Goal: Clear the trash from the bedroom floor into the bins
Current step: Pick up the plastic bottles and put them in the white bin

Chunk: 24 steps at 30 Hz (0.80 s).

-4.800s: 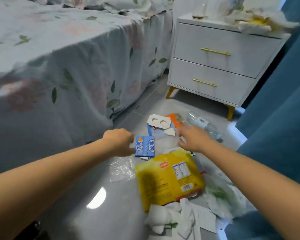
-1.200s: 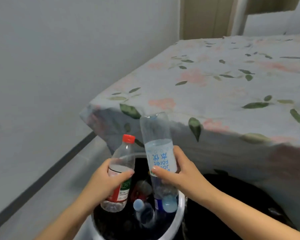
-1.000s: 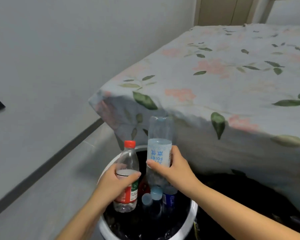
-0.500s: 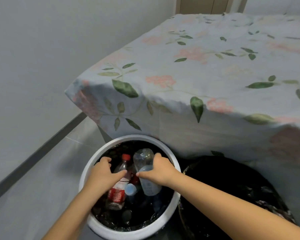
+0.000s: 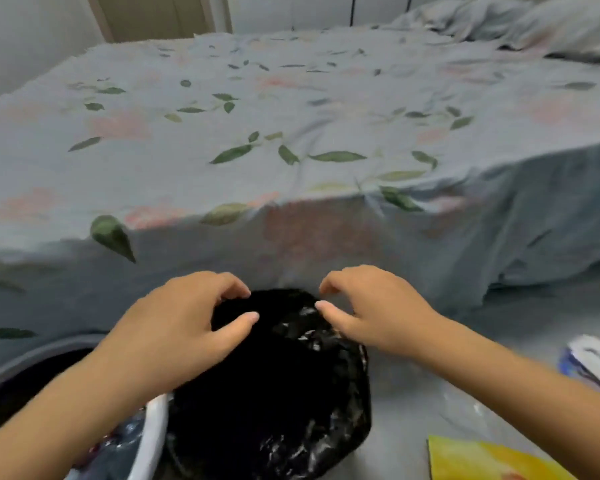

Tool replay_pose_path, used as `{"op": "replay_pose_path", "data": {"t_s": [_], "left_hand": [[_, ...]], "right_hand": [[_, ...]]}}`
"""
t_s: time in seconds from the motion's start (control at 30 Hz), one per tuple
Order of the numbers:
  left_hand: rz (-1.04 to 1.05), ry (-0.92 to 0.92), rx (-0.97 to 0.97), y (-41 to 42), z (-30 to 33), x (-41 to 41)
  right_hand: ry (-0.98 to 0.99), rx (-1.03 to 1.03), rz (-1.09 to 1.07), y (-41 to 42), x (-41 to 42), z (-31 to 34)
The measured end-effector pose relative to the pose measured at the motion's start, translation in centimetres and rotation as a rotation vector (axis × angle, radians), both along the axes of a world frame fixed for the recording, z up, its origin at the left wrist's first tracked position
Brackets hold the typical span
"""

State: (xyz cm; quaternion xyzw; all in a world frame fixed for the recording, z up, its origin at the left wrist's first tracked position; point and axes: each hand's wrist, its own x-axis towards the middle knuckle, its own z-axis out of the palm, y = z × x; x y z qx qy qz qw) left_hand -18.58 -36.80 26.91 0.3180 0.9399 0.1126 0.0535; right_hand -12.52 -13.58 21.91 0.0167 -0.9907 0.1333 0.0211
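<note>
Both bottles are no longer sitting in the hands, which half a second ago were lowering them into the white round plastic bin (image 5: 155,431); that bin is now lying at the lower left edge of the view, its white rim showing beside the left forearm, with something red and blue glinting inside it, too blurred to name. Beside it, touching its rim, a second bin lined with a glossy black plastic bag (image 5: 274,393) is filling the bottom centre. Over this black bag the left hand (image 5: 177,327) is hovering with fingers loosely curled and the thumb pointing right, grasping nothing. Opposite it the right hand (image 5: 371,306) is hanging likewise, fingers bent downward and released, holding nothing, just above the far rim of the bag.

Behind both hands the bed with its pale grey sheet printed with green leaves and pink flowers (image 5: 291,133) is stretching across most of the view, its edge draping down to the grey tiled floor (image 5: 430,393). On that floor, at the lower right, a flat yellow plastic snack packet (image 5: 482,462) is lying, and farther right a crumpled white and blue wrapper (image 5: 589,365) is lying at the edge of the view.
</note>
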Motion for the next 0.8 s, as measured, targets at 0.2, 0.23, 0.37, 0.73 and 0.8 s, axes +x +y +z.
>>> {"op": "replay_pose_path", "data": {"t_s": [0.2, 0.23, 0.37, 0.73, 0.8], "left_hand": [[-0.451, 0.048, -0.111, 18.0, -3.6, 3.6], [-0.503, 0.046, -0.133, 20.5, -4.4, 4.4], [-0.646, 0.037, -0.22, 29.1, -4.9, 7.5], [-0.832, 0.12, -0.336, 46.9, 15.0, 14.3], [-0.859, 0.126, -0.351, 49.3, 19.8, 14.6]], "right_hand": [[-0.13, 0.077, -0.429, 14.1, 9.9, -4.7], [-0.153, 0.079, -0.493, 15.8, 11.7, -5.1], [-0.219, 0.08, -0.696, 21.8, 18.9, -4.4], [-0.18, 0.093, -1.043, 34.4, 29.0, 19.4], [-0.197, 0.065, -1.104, 36.3, 30.0, 24.4]]}}
